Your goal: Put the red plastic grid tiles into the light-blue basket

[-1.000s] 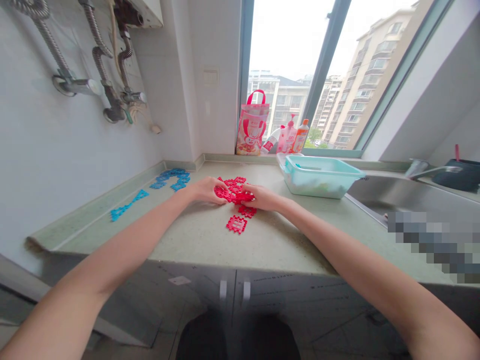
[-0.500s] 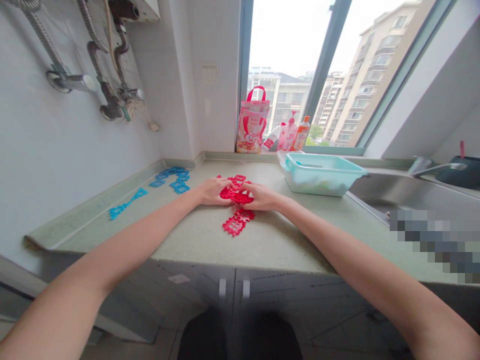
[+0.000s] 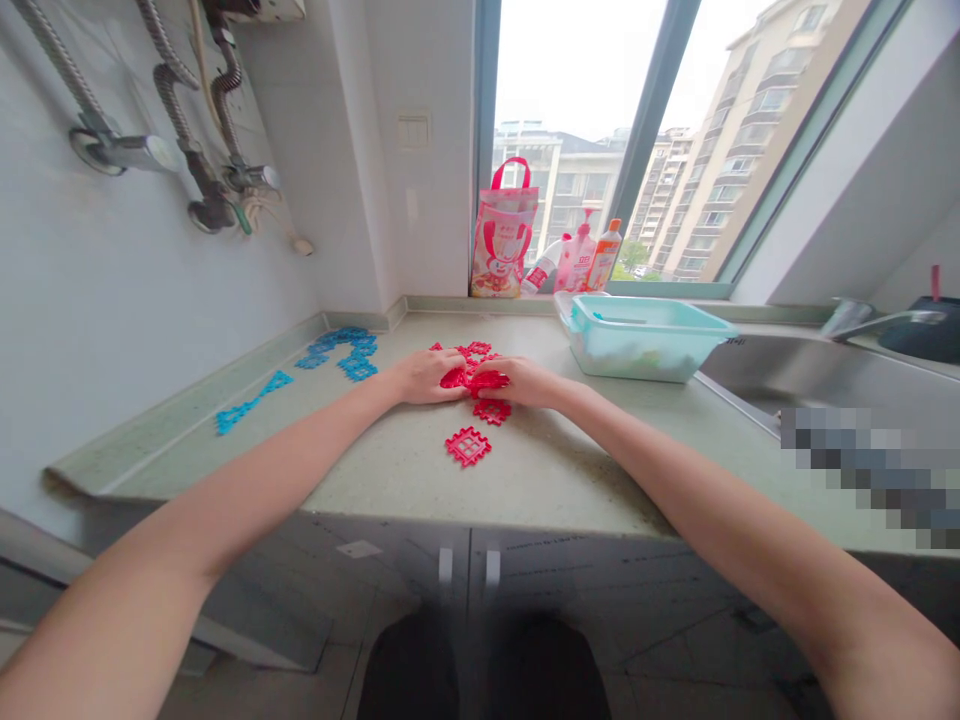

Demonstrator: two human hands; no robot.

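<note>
The red lattice tiles (image 3: 472, 378) lie mid-counter, left of the teal basin (image 3: 645, 345). They look light, thin and stiff, probably snap-fit plastic with open grids, best pinched at the edges. The left hand (image 3: 424, 376) and right hand (image 3: 521, 381) both clasp the cluster from opposite sides. A loose red tile (image 3: 468, 446) lies nearer than the basin; blue tiles (image 3: 341, 350) lie farther left.

Daylit window (image 3: 600, 130) above green countertop (image 3: 570, 470), white tiled wall (image 3: 112, 300).

A cluster of red lattice tiles (image 3: 471, 377) lies flat on the tabletop (image 3: 525, 480); one separate square tile (image 3: 468, 446) rests nearer the front edge.
</note>
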